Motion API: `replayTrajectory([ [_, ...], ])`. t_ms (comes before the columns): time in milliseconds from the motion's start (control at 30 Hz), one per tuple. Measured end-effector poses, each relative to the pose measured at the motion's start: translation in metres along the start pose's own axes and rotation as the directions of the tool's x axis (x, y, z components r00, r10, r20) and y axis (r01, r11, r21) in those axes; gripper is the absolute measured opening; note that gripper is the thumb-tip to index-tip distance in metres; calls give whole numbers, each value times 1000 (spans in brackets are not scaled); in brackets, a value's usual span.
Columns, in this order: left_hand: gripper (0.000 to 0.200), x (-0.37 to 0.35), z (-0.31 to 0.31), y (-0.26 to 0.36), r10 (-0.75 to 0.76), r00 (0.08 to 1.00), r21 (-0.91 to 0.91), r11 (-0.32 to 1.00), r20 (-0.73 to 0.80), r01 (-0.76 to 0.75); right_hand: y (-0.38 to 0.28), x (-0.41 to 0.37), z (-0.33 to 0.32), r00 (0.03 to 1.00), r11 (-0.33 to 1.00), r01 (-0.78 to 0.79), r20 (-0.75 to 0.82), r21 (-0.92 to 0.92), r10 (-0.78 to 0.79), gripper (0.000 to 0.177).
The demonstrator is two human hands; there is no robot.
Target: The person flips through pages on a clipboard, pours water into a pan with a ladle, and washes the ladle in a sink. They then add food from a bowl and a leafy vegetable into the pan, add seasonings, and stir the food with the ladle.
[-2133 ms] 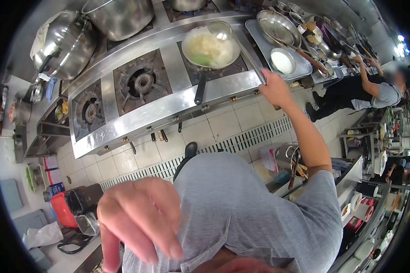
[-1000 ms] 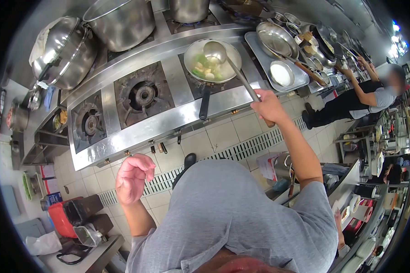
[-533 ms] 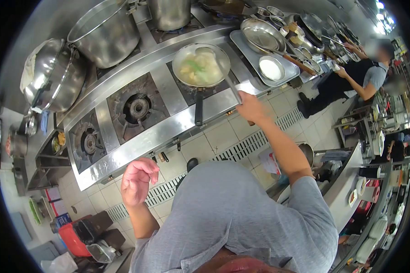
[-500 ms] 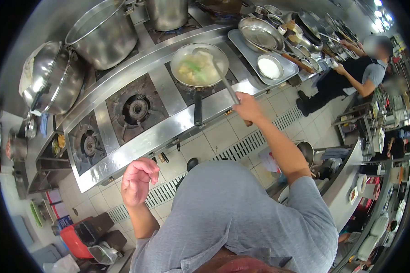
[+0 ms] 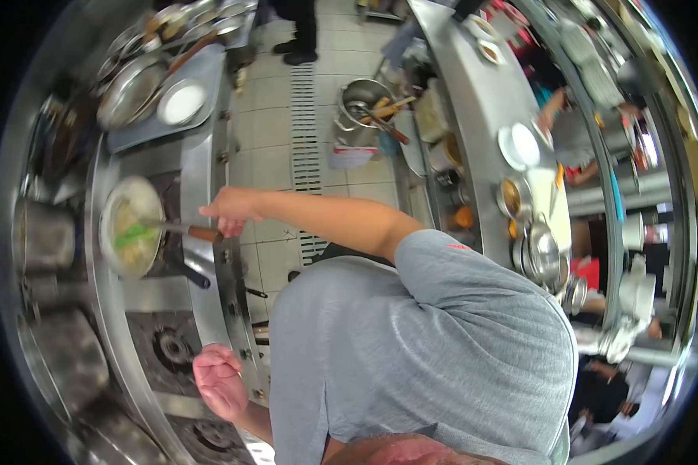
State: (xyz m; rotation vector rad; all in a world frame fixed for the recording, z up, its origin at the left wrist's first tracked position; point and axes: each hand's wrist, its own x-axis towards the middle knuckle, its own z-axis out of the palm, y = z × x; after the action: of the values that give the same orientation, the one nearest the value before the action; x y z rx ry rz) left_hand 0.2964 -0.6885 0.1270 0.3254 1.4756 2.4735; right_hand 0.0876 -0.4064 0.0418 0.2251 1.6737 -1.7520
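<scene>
A pale-rimmed frying pan (image 5: 108,232) with a dark handle (image 5: 188,267) sits on a burner at the left. Green and pale yellow food (image 5: 136,232) lies in it. A ladle-like utensil with a metal shaft and wooden handle (image 5: 204,232) leans out over the pan's near rim; its head is hidden in the food. My right hand (image 5: 236,209) is beside the end of that handle, one finger stretched out and no grip around the wood visible. My left hand (image 5: 219,381) hangs near the stove's front edge, fingers loosely curled, with nothing visible in it.
A tray (image 5: 205,128) beyond the pan holds a bowl of white contents (image 5: 181,101) and pans. Large pots (image 5: 66,360) line the stove's back. Across the tiled aisle stand a pot with utensils (image 5: 357,116) and a steel counter (image 5: 473,93). A person's legs (image 5: 296,23) show at the aisle's far end.
My view has swung right, toward the aisle and counter. My right hand has gone from gripping the utensil's shaft to beside its handle end. My left hand is still loosely curled.
</scene>
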Motion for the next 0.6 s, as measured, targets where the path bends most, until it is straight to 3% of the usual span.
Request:
replayTrajectory([
  [100,59,30,8,-4,-124,958,58,992,260,113,38,-79,-34,974,974,225,-34,-16,-225,52],
  [167,61,54,21,-13,-261,884,137,965,387,224,77,-134,-68,964,889,237,19,393,-266,47],
  [200,61,66,31,-19,-326,833,186,945,447,270,108,-152,-79,875,900,414,-214,-137,-435,45],
  [233,60,77,46,-27,-344,793,226,938,502,264,143,-168,-86,701,685,335,-315,-647,-640,43],
  [267,61,85,61,-35,-344,750,251,937,565,242,168,-188,-87,510,318,29,-260,-948,-820,41],
  [333,64,96,92,-49,-333,658,289,941,676,179,195,-234,-74,455,657,158,-536,-737,-711,36],
  [400,65,99,124,-58,-339,589,290,940,734,179,219,-280,-58,416,856,255,-748,-449,-516,31],
  [467,65,96,157,-70,-325,543,291,945,775,150,239,-323,-45,393,938,315,-879,-147,-270,28],
  [567,64,84,204,-94,-327,469,287,945,820,157,265,-391,-24,305,957,254,-951,139,57,22],
  [600,63,79,222,-103,-343,435,302,939,833,163,266,-419,-18,270,976,183,-961,120,67,21],
])
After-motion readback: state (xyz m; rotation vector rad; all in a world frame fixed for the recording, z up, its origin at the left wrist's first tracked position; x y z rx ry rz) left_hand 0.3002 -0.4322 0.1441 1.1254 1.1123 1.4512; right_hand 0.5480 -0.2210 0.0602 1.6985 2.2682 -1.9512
